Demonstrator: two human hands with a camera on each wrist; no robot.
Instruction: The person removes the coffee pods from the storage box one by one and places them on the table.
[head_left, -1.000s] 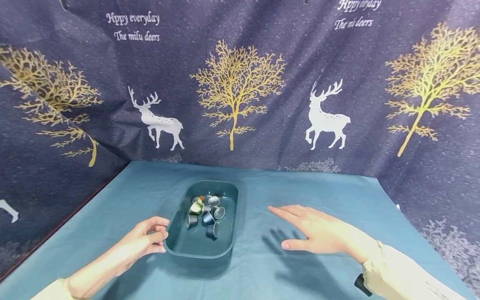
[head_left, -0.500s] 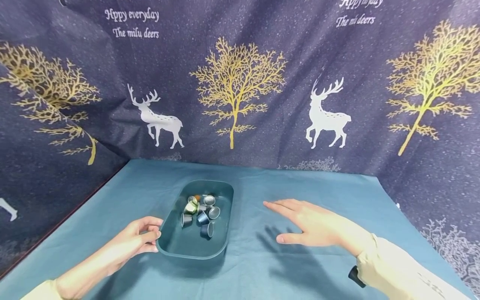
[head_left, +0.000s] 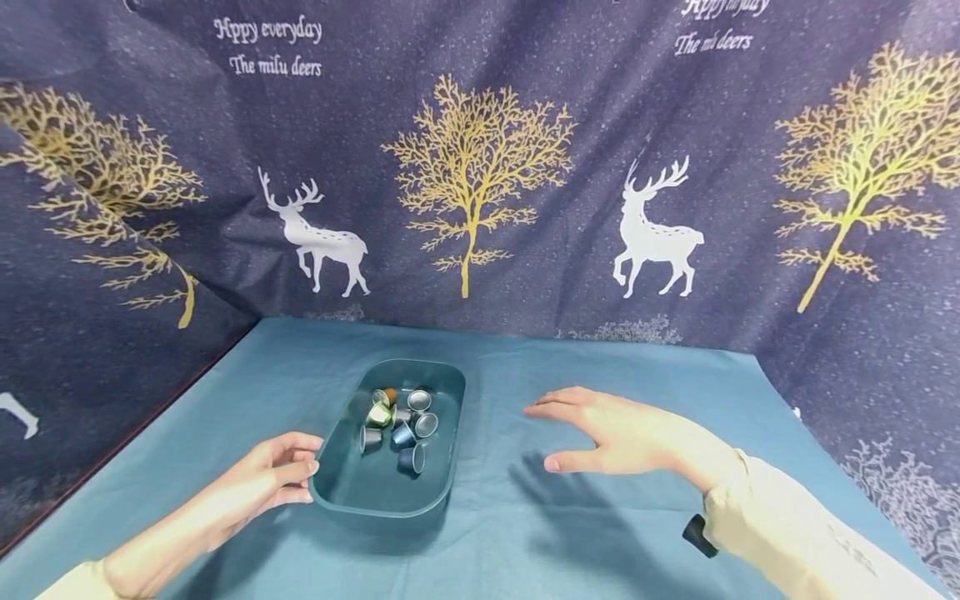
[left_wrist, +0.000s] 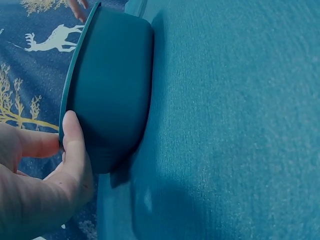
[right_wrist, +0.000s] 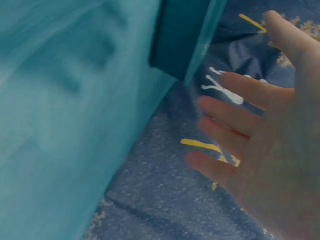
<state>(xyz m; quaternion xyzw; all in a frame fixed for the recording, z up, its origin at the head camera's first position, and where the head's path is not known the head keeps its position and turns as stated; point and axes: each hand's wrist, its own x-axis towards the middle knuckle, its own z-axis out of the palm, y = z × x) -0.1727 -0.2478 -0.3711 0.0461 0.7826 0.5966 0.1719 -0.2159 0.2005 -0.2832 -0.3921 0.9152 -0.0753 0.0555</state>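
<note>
A dark teal tray point(head_left: 375, 497) with rounded corners stands on the cloth, left of the middle. Several coffee capsules lie jumbled in its far half, among them a green capsule point(head_left: 378, 415), a blue one point(head_left: 403, 436) and a grey one point(head_left: 371, 439). My left hand point(head_left: 262, 479) pinches the tray's rim at its near left corner; in the left wrist view the thumb and a finger sit on either side of that rim. Held above the cloth to the right of the tray, my right hand point(head_left: 611, 433) has its fingers extended and touches nothing.
A teal cloth point(head_left: 495, 533) covers the table. Behind it and along the left side hangs a dark blue curtain point(head_left: 525, 250) printed with white deer and golden trees. A dark band point(head_left: 699, 535) shows at the right sleeve.
The tray and my left hand have shifted a little to the left, capsules along with it. My right hand has moved slightly left and farther from me, its fingers a bit more bent.
</note>
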